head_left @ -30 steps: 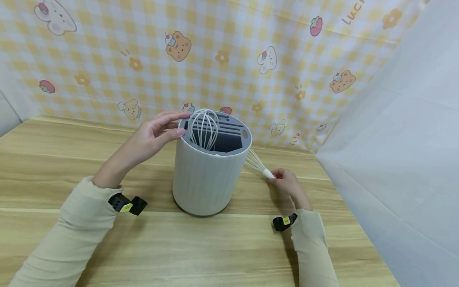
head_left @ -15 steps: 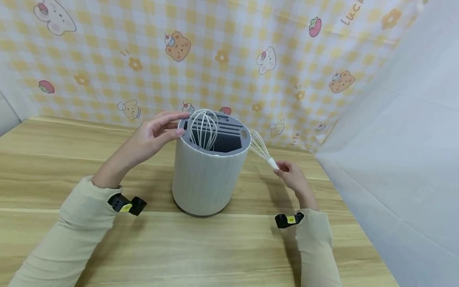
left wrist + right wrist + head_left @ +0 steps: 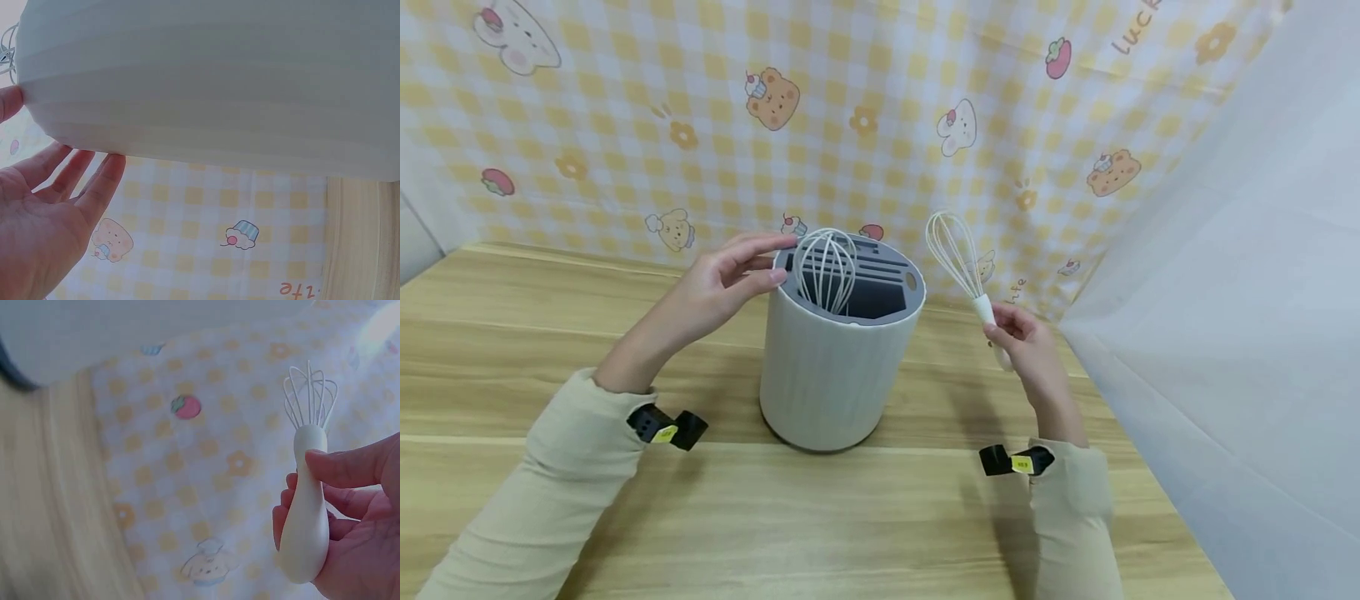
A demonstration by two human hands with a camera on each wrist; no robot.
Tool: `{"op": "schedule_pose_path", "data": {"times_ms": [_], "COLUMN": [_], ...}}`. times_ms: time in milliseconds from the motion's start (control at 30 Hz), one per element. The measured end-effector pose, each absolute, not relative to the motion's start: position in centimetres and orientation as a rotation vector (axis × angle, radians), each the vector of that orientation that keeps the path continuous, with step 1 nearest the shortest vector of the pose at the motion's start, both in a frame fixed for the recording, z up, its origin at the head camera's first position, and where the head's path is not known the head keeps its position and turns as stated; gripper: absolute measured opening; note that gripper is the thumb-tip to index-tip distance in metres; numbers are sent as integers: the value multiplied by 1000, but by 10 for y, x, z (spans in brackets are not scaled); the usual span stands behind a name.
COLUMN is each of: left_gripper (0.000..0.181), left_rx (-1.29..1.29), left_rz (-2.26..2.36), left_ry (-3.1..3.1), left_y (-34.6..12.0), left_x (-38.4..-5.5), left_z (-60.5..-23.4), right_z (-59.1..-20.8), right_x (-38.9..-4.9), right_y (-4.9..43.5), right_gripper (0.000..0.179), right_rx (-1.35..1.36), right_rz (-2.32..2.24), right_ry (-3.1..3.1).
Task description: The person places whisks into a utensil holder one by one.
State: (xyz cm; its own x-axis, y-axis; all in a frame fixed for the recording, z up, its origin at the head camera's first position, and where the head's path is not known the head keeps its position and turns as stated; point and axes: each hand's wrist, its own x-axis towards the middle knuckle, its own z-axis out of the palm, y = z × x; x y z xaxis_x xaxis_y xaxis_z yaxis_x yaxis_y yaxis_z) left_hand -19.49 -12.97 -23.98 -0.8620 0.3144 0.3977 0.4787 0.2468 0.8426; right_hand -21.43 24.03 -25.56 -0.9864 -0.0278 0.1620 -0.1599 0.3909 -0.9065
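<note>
A white ribbed utensil holder (image 3: 835,383) with a grey slotted top stands upright on the wooden table. My left hand (image 3: 718,279) rests against its upper left side, with fingers and thumb fairly straight; the left wrist view has the fingertips (image 3: 115,159) touching the wall. A whisk (image 3: 826,271) pokes out of the holder wire end up, its handle hidden inside. To the right of the holder, my right hand (image 3: 1030,350) grips a second, smaller white whisk (image 3: 306,519) by its handle. This one is held above the table, its wires up and tilted left.
Behind the table (image 3: 625,508) hangs a yellow-and-white checked cloth (image 3: 865,167) with cartoon prints. A plain white sheet (image 3: 1247,292) borders the right side. The holder's top has narrow slots and a larger opening (image 3: 880,298) beside the standing whisk.
My right hand has lifted the small whisk up and to the right, turning it more upright and bringing its wires out from behind the holder. The left hand and holder stay put.
</note>
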Motion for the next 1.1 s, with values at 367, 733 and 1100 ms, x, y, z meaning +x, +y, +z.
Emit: {"op": "schedule_pose_path", "data": {"times_ms": [367,733,1100], "left_gripper": [44,44,45], "left_rx": [-757,-733,-736], "left_rz": [-1674,-1663,-1674], "left_ry": [-2362,-2377,-2382], "left_y": [-130,-129,-129], "left_x": [-195,-195,-193], "left_z": [-240,-240,-239], "right_z": [-227,-212,-209], "right_x": [-184,-158,-144], "right_y": [217,193,177], "right_gripper": [26,33,37], "right_rx": [473,828,934], "right_rz": [2102,2320,2230], "right_ry": [-2028,-1640,-1610]}}
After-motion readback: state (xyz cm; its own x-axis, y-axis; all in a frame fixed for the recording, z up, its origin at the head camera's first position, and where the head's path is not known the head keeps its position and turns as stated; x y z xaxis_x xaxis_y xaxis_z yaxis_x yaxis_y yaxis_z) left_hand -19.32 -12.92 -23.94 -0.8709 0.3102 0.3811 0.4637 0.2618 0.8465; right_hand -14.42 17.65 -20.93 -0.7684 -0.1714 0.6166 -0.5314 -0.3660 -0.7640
